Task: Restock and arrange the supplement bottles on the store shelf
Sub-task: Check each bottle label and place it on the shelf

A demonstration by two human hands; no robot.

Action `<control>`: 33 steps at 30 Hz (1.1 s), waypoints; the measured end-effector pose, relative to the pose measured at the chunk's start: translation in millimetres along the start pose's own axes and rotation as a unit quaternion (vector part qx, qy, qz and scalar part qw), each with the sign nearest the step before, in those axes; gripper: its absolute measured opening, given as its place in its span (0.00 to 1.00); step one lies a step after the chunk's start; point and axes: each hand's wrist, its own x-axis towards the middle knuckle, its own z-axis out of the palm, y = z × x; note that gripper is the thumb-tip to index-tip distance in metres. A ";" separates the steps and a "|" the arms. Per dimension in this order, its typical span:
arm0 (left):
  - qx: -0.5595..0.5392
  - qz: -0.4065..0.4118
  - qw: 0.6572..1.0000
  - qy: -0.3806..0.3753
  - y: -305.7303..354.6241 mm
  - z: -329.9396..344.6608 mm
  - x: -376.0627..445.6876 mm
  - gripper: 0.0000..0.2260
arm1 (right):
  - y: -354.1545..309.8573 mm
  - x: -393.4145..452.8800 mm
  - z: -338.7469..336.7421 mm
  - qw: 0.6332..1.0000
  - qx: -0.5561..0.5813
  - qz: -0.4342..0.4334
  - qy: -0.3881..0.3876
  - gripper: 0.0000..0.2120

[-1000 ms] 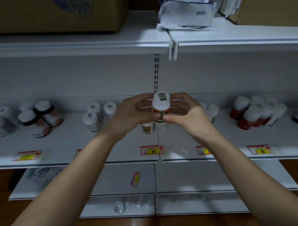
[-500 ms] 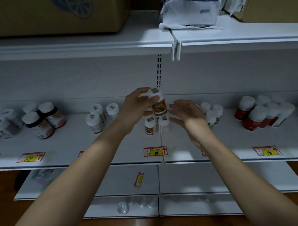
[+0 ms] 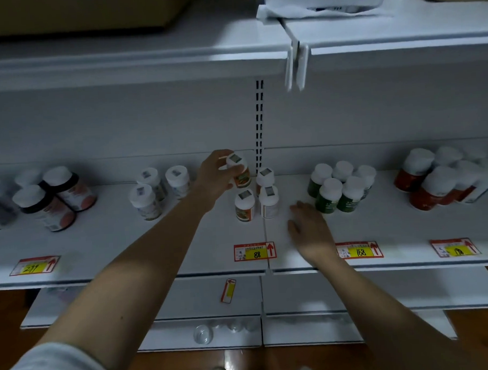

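The left hand (image 3: 213, 176) is gripping an orange bottle (image 3: 240, 172), placing it behind its group (image 3: 256, 197); the right hand (image 3: 309, 226) is resting flat, fingers apart, on the shelf (image 3: 184, 243). Next: lowering it upright.

There is 1 view only, from a camera on the person's head. It faces forward and down at a white store shelf (image 3: 105, 241), from near, about an arm's reach. The upper shelf (image 3: 137, 63) fills the top, wooden floor (image 3: 8, 309) shows at the bottom, and both forearms enter from below.
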 end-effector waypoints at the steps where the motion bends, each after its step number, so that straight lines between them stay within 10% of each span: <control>1: -0.001 -0.012 1.000 -0.005 -4.6 1.1 3.5 0.15 | 0.6 -0.5 2.7 1.000 -0.020 -0.011 0.009 0.21; 16: -0.056 -0.115 0.991 -0.038 -31.2 12.8 12.6 0.18 | 0.4 -1.8 5.2 0.998 -0.017 -0.009 0.062 0.20; 33: 0.048 0.024 0.994 0.092 -58.7 12.8 -46.0 0.16 | -1.1 -4.2 0.8 0.999 0.016 -0.002 0.043 0.20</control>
